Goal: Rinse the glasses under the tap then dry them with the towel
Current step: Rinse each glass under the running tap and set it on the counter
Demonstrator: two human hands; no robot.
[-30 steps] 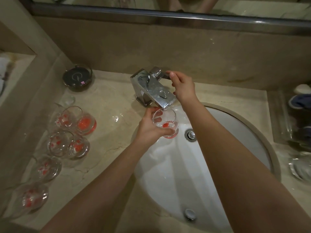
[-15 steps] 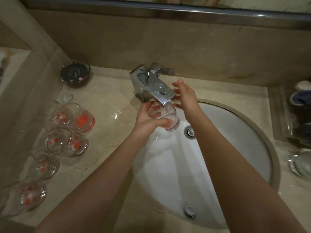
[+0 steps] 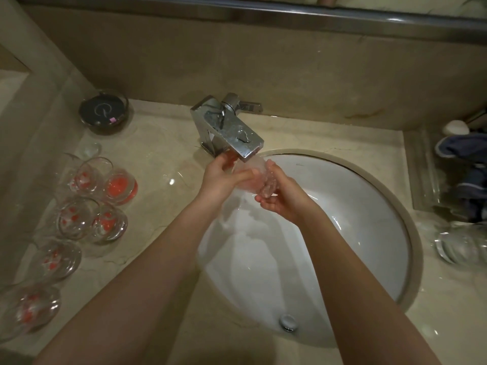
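Note:
A small clear glass with red marks (image 3: 254, 177) sits right under the spout of the chrome tap (image 3: 230, 130), with water running over it. My left hand (image 3: 224, 177) grips it from the left. My right hand (image 3: 279, 196) cups it from the right and below, fingers against its wet side. Both hands are over the back of the white sink (image 3: 355, 233). Several more glasses with red spots (image 3: 79, 219) stand in a row on the counter at the left. A dark blue towel (image 3: 466, 164) lies at the far right.
A dark round glass dish (image 3: 104, 111) stands at the back left of the marble counter (image 3: 163, 159). A clear glass tray (image 3: 421, 169) holds the towel at the right, with a clear glass dish (image 3: 458, 246) in front of it. The backsplash wall rises behind the tap.
My right hand left the tap handle and came down onto the glass. My left hand brought the glass up under the spout, and water now runs over it.

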